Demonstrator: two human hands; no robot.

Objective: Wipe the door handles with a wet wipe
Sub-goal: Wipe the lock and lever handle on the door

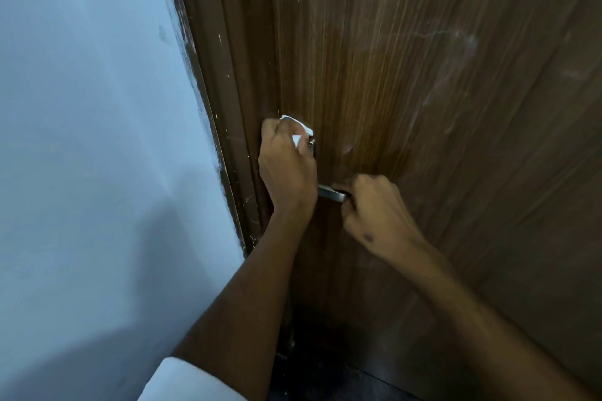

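The wooden door (pixel 423 107) fills the view from twelve to four o'clock, brown, grained, with pale smears on its face; it appears shut against the dark frame (pixel 228 107), with a pale blue wall (pixel 81 107) beyond at nine o'clock. The door is judged heavy and rigid, a firm backing for wiping pressure.

The metal lever handle (pixel 332 194) sits just below centre, projecting toward three o'clock from a lock plate (pixel 313 148), most of which is hidden by the left hand. The lever is judged stiff, smooth and likely slippery once damp; it will pivot under load, so it needs steadying at its free end.

The right hand (pixel 378 215) is at four o'clock of the lever, fingers closed around its free end.

The left hand (pixel 286 166) lies at ten o'clock of the lever, over the plate, fingers curled and gripping the wet wipe (pixel 301 130). The wipe is white, bunched, showing only above the knuckles. It is judged light, soft, limp and easily torn; a bunched grip with a pad exposed suits it best.
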